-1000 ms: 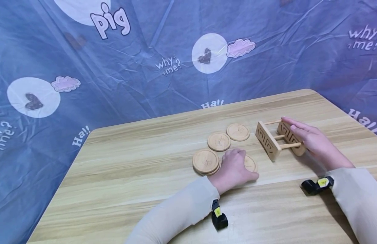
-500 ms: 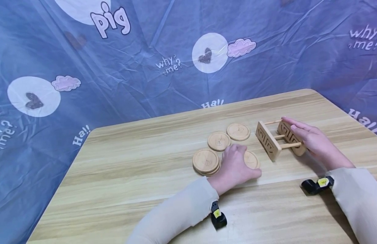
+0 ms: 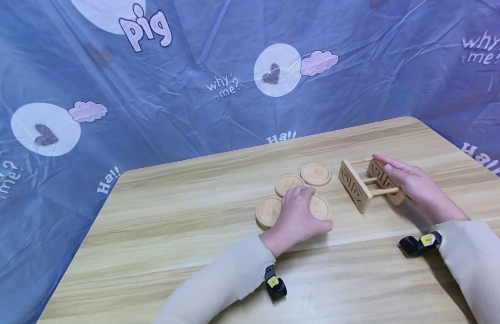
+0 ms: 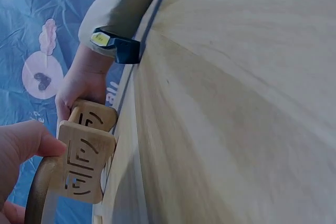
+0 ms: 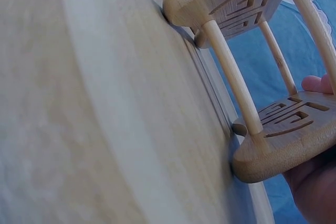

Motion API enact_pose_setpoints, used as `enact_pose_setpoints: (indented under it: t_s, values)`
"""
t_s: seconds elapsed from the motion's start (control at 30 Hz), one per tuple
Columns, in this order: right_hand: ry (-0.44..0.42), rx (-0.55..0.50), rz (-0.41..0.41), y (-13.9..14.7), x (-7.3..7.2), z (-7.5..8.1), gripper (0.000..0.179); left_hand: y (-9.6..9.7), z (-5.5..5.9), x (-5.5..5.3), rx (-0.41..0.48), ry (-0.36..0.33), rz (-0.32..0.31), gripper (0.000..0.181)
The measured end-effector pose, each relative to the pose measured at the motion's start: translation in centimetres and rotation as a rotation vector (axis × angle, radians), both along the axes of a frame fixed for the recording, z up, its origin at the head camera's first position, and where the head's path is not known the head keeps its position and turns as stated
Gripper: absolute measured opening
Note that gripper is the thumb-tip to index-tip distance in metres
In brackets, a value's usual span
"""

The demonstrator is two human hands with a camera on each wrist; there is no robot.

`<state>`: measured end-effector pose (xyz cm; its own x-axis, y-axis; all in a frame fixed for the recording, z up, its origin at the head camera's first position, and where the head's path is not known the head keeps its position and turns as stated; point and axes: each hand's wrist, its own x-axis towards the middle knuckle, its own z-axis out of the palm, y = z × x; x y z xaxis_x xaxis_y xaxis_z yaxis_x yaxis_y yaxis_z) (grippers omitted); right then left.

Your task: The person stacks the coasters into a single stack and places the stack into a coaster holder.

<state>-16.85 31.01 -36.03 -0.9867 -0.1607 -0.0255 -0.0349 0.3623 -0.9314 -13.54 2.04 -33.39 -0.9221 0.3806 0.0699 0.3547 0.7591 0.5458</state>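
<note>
A blue cloth backdrop (image 3: 181, 112), printed with white circles, hearts, pink clouds and words such as "pig" and "why me?", filled the upper part of my head view. In front of it spread the wood-grained tabletop (image 3: 152, 252), with two pale sleeves (image 3: 217, 281) reaching in from below. On the right half of the table I had the wooden coaster rack (image 3: 355, 186), its two upright end panels pierced with angular cut-outs and joined by round dowels. The right hand (image 3: 420, 186) rested against the rack's right panel, fingers extended along the outer side rather than clenched. The left hand (image 3: 296, 216) was over to the left, apart from the rack, grasping a round wooden coaster (image 3: 320, 208) between thumb and fingers; my left wrist view showed the thumb at that disc's edge, with the rack beyond. I could not tell whether the disc was clear of the table. Around the hand lay the far coaster (image 3: 315, 174), just beyond the fingers and near the rack; the middle coaster (image 3: 288, 183), just beside it and partly hidden by the fingers; and the left coaster (image 3: 267, 212), partly covered by the hand. Smallest were the black wrist devices (image 3: 277, 291), each bearing one of the yellow labels (image 3: 272, 281).
</note>
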Motion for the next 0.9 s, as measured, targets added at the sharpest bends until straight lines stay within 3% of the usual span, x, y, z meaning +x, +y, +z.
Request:
enact_pose_setpoints:
  t_s: [0.43,0.67,0.9]
  values:
    - [-0.015,-0.011,-0.006,-0.1,0.1,0.1,0.056,-3.2,0.9,-0.4,0.059,-0.029,0.045,0.079]
    - [0.072,0.01,0.03,0.0,0.0,-0.1,0.054,-4.7,0.8,-0.9,0.079,0.003,0.07,0.074]
    - [0.034,0.009,0.014,0.0,0.1,0.0,0.055,-5.6,0.4,-1.1,0.09,-0.014,0.114,0.073]
